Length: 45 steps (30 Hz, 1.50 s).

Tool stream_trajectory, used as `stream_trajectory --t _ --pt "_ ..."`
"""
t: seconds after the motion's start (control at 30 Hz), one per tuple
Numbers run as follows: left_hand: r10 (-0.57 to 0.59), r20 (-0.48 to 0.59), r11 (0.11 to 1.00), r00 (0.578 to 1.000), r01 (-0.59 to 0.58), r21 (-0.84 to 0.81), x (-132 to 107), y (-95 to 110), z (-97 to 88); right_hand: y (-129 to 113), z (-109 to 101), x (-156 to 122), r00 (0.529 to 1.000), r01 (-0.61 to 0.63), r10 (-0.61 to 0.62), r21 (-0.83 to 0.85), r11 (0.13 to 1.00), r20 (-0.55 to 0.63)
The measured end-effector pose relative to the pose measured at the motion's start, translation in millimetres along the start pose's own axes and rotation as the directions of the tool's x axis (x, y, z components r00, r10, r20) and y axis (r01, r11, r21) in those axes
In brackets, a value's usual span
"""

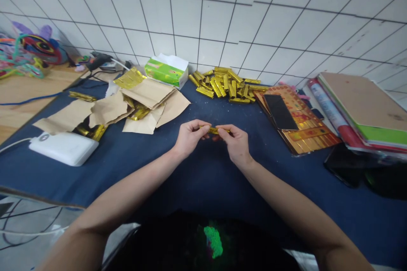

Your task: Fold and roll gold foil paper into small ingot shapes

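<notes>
My left hand (188, 137) and my right hand (237, 144) meet over the dark blue table cover (197, 169), both pinched on one small folded gold foil paper (215, 130) held between their fingertips. Beyond them, a heap of several finished gold foil rolls (225, 84) lies near the wall. Torn brown paper (140, 106) with loose gold foil sheets (129, 78) is spread to the left of my hands.
A green tissue box (167, 71) stands at the back. A white power bank (65, 147) lies at left. A black phone (280, 111) rests on a stack of gold printed sheets (305, 135) at right, beside books (365, 110). Colourful craft items (32, 51) sit far left.
</notes>
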<state>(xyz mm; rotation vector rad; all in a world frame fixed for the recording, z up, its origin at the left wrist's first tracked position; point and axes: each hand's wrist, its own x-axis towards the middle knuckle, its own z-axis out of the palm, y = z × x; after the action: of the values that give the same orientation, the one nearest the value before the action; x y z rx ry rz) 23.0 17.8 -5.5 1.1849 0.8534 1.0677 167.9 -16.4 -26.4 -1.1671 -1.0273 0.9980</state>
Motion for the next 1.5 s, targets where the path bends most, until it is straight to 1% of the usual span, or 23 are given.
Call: stream_trajectory --t 0.13,0.27,0.5,0.57,0.67,0.73,0.87,1.0,1.17,1.27,1.4,1.5 --pt "-0.027 0.006 1.0 1.0 0.027 -0.012 -0.4 -1.1 0.4 -2.1 1.3 -2.6 1.0 0.014 -0.014 0.003 1.0 -0.015" --pt "-0.052 0.005 0.999 0.999 0.052 -0.014 0.0 -1.9 0.9 -5.4 2.4 -6.0 0.997 0.074 -0.073 -0.039 0.997 0.007" --pt "-0.013 0.031 1.0 0.999 0.013 -0.002 -0.1 -1.1 -0.8 -7.0 1.1 -7.1 0.989 0.135 -0.127 -0.116 0.984 0.073" --pt "-0.011 0.034 1.0 0.999 0.01 0.007 -0.9 -1.4 -0.8 -7.7 0.9 -7.1 0.988 0.147 -0.139 -0.124 0.981 0.073" --pt "-0.014 0.016 1.0 1.0 0.014 0.009 -1.7 -2.3 0.1 -7.8 1.5 -7.6 0.991 0.123 -0.117 -0.116 0.986 0.061" --pt "-0.015 -0.004 1.0 1.0 0.015 0.005 -1.5 -2.7 0.5 -6.9 2.3 -7.7 0.996 0.086 -0.081 -0.102 0.991 0.048" --pt "0.005 -0.06 1.0 0.998 -0.006 -0.009 0.7 -2.0 -0.6 -3.5 3.4 -6.3 1.0 0.007 -0.007 0.002 1.0 -0.006" --pt "0.007 -0.079 1.0 0.997 -0.009 -0.026 2.2 0.5 -2.1 -2.4 3.2 -5.1 1.0 0.002 -0.002 0.015 1.0 -0.03" --pt "0.027 -0.074 0.999 0.997 -0.03 -0.036 3.9 2.5 -4.5 -4.6 2.8 -5.6 0.999 0.039 -0.039 -0.003 0.999 -0.035" --pt "0.062 -0.059 0.998 0.996 -0.061 0.011 4.7 2.1 -6.7 -5.4 2.8 -5.3 0.998 0.055 -0.055 0.007 0.998 -0.022" --pt "0.082 -0.005 0.994 0.997 -0.082 0.071 3.5 0.6 -7.6 -3.3 2.4 -4.7 0.999 -0.005 0.006 -0.007 1.0 0.035" --pt "0.068 0.038 0.995 0.997 -0.071 0.069 2.2 0.0 -6.7 -1.9 2.3 -5.0 0.999 -0.021 0.022 -0.024 0.999 0.036"
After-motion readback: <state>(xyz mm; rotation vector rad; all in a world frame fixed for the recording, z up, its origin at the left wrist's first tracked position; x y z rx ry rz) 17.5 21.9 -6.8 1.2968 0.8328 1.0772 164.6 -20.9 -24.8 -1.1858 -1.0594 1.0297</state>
